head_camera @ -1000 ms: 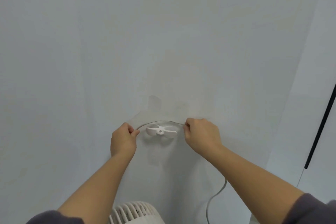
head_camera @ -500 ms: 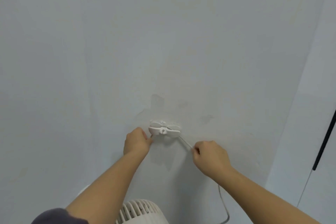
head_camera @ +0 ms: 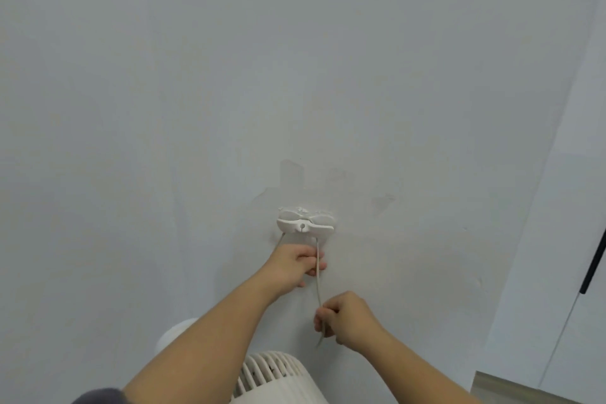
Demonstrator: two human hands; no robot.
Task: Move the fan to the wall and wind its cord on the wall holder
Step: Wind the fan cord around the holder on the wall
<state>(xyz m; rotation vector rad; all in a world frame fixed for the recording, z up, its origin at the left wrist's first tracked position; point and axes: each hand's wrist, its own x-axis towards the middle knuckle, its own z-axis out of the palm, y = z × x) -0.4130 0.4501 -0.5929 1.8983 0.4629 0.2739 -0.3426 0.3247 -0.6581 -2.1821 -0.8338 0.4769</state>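
**Cord routing at wall holder**

Wall holder [head_camera: 305,224]: white, fixed to wall [head_camera: 229,75], approx. centre of view. Cord [head_camera: 317,272] hangs from holder in two strands. L hand [head_camera: 295,267]: fingers curled shut around cord just below holder. R hand [head_camera: 347,321]: lower, fingers pinched shut on cord's right strand, pulled taut. Fan [head_camera: 275,377]: white grille, directly below both hands, close to wall at bottom edge of view.

A pale wall [head_camera: 196,108] carries a white cord holder [head_camera: 305,224], with a thin cord [head_camera: 317,269] hanging down from it
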